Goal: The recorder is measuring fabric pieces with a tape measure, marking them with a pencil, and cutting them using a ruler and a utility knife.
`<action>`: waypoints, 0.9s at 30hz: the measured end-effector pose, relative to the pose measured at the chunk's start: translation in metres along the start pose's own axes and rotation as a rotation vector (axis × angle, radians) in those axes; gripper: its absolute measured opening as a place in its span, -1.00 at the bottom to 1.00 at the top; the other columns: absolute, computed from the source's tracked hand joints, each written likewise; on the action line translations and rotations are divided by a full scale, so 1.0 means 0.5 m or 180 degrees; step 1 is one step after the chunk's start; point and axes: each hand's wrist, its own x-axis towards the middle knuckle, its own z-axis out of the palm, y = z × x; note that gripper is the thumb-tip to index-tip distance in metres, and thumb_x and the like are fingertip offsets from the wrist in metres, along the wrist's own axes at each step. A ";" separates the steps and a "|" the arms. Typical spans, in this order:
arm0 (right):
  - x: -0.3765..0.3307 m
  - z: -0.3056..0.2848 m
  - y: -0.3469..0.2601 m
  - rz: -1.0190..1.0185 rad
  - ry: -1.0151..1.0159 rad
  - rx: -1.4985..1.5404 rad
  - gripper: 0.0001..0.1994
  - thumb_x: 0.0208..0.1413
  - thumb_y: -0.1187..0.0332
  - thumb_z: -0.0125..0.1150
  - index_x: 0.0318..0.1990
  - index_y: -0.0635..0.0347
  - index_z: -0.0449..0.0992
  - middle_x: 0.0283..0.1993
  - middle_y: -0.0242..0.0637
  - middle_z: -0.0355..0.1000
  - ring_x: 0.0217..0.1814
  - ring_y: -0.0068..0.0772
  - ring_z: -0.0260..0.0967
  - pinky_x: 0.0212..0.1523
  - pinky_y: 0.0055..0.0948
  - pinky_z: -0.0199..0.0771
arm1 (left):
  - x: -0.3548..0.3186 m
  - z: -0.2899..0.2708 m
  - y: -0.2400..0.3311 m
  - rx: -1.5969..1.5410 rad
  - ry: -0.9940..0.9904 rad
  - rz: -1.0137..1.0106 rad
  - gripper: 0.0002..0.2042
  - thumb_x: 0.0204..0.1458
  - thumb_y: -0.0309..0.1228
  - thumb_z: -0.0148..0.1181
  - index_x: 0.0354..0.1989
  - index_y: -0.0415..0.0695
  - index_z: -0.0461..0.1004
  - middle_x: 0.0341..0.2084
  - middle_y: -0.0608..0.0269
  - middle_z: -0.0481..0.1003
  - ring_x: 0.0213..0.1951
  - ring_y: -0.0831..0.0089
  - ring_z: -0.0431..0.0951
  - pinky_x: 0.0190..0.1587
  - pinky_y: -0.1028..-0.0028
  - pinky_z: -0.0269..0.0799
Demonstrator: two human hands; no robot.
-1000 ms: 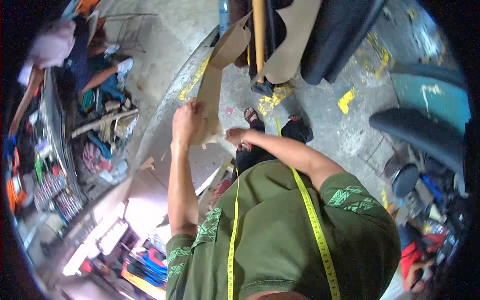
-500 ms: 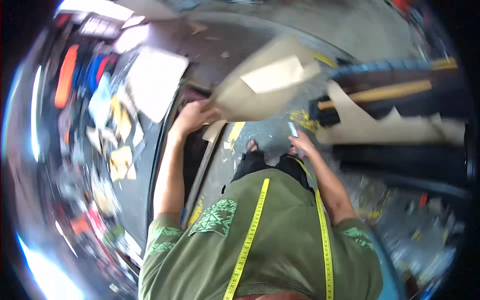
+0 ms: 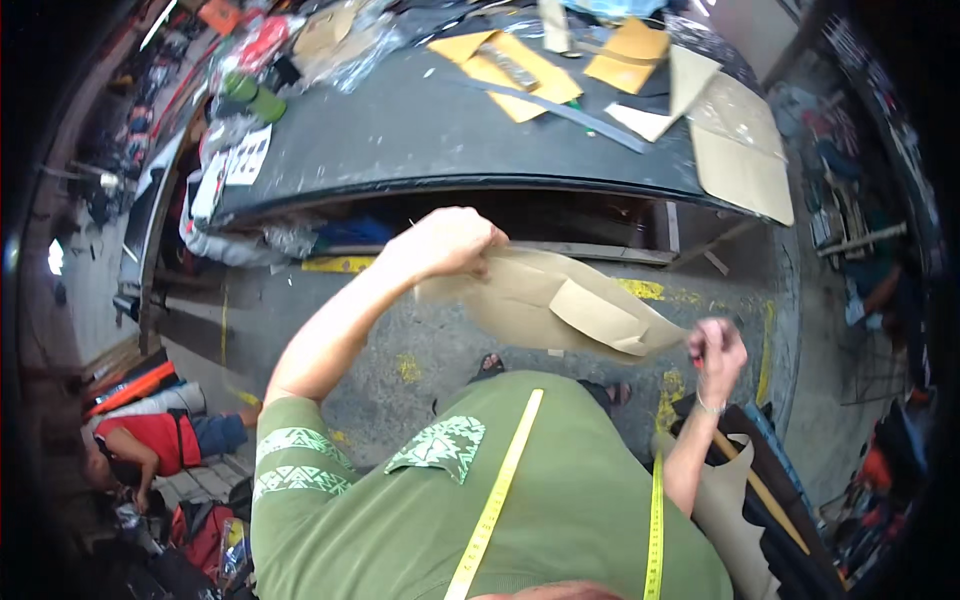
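Observation:
My left hand (image 3: 452, 242) is closed on the upper left edge of a brown paper sheet (image 3: 515, 300), which hangs curved in the air in front of me. A smaller pale paper piece (image 3: 598, 318) lies against the sheet's face. Blurred by motion, my right hand (image 3: 718, 350) is closed at the sheet's right tip. A bit of red shows at its fingers; what it holds is mostly hidden, and I cannot tell whether it also grips the paper. A yellow tape measure (image 3: 500, 490) hangs down over my green shirt.
Ahead stands a dark-topped table (image 3: 370, 140) with brown envelopes (image 3: 510, 75), a metal ruler (image 3: 565, 112), a green bottle (image 3: 253, 97) and card sheets (image 3: 740, 150). Material rolls (image 3: 765, 490) lie at lower right. A person in red (image 3: 155, 440) is low at the left.
My view has swung right, so the table now lies ahead instead of at left. My right hand has risen from low beside my leg to the sheet's right tip. My left hand still holds the sheet.

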 end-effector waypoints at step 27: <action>0.616 1.000 -0.267 -0.2002 -0.3822 -0.1243 -0.69 -0.02 0.47 0.18 -0.06 0.17 0.58 -0.26 0.02 0.56 -0.14 0.09 0.53 -0.06 -0.07 0.51 | 0.090 -0.231 -0.680 -0.0615 0.0040 -0.1784 -0.56 -0.34 -0.11 0.52 -0.25 -0.04 0.69 -0.42 0.03 0.63 -0.24 0.03 0.63 -0.16 0.16 0.52</action>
